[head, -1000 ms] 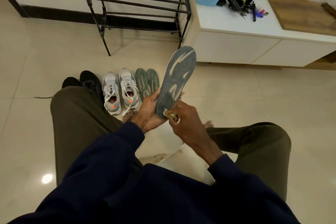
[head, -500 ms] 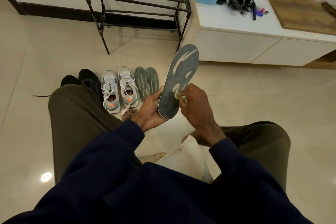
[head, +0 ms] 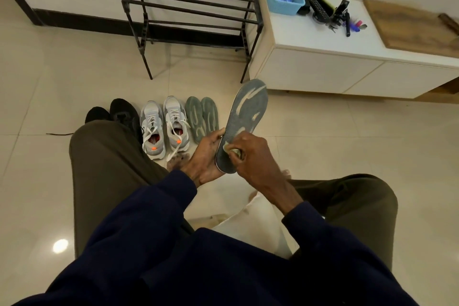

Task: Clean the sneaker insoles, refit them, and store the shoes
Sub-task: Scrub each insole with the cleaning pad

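Holding the grey insole (head: pixel 244 124) by its heel end, my left hand (head: pixel 206 156) cups it from beneath and from the left edge, fingers closed around the rim. The insole rises from that grasp tilted up and away from me, its toe end pointing toward the white cabinet (head: pixel 347 57) and its pale-streaked face turned toward my view. My right hand (head: pixel 253 156) is clenched on a small yellowish cloth (head: pixel 233 151), pressed against the lower part of the insole's face, just above where the left palm supports it. Both hands work between my knees, above the tiled floor (head: pixel 74 77). On the floor beyond my left hand lies a second pair of insoles (head: pixel 202 117), side by side, just beside the grey sneakers (head: pixel 164 126); a black pair (head: pixel 119 113) sits to their left, partly hidden by my knee. A black shoe rack (head: pixel 193 10) stands against the wall behind them.
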